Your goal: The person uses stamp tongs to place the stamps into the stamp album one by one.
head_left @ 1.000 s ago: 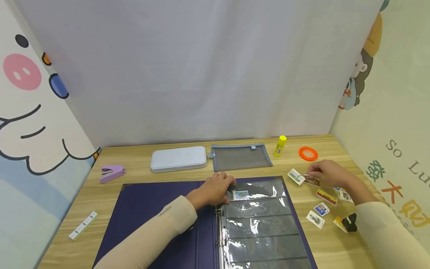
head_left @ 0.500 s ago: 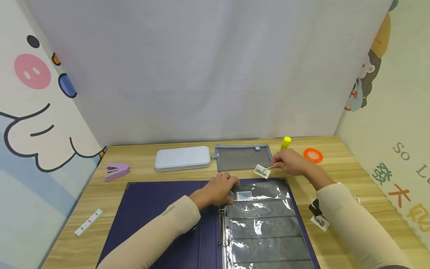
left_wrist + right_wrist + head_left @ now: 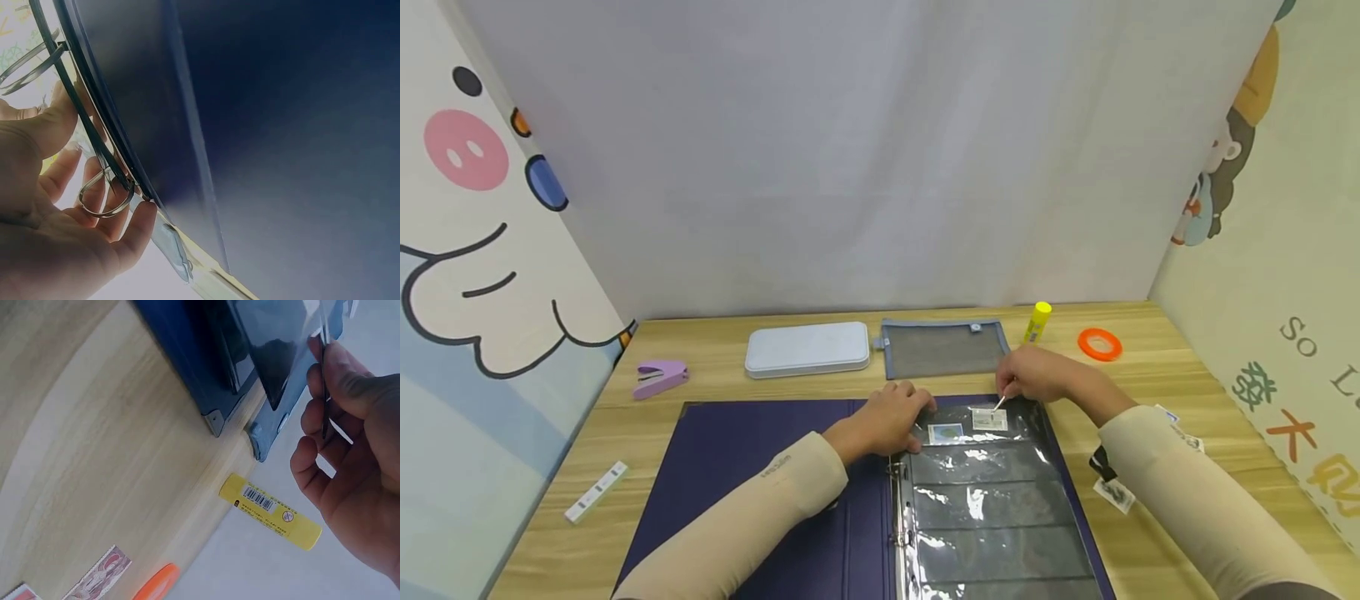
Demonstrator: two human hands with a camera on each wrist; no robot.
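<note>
An open navy ring binder (image 3: 760,442) shows a black page (image 3: 985,508) with clear pockets. My left hand (image 3: 887,419) rests on the page's top inner corner, fingers spread, near the metal rings (image 3: 106,194). My right hand (image 3: 1033,375) pinches tweezers (image 3: 325,394) at the page's top edge. Their tip overlaps a pale postage stamp (image 3: 989,419) at the top pocket strip. To its left, a blue-and-green stamp (image 3: 945,434) lies in the same strip. In the right wrist view, the clear pocket film (image 3: 275,337) stands close to the tweezers.
Behind the binder lie a white case (image 3: 807,349), a mesh pouch (image 3: 943,348), a yellow glue stick (image 3: 1037,322) and orange tape (image 3: 1100,343). Loose stamps (image 3: 1115,494) lie to the right, partly hidden by the sleeve. A purple stapler (image 3: 660,378) and white strip (image 3: 597,492) lie left.
My right hand has carried a stamp with the tweezers from the loose stamps at right, leftward to the page's top pocket strip. My left hand has stayed on the page.
</note>
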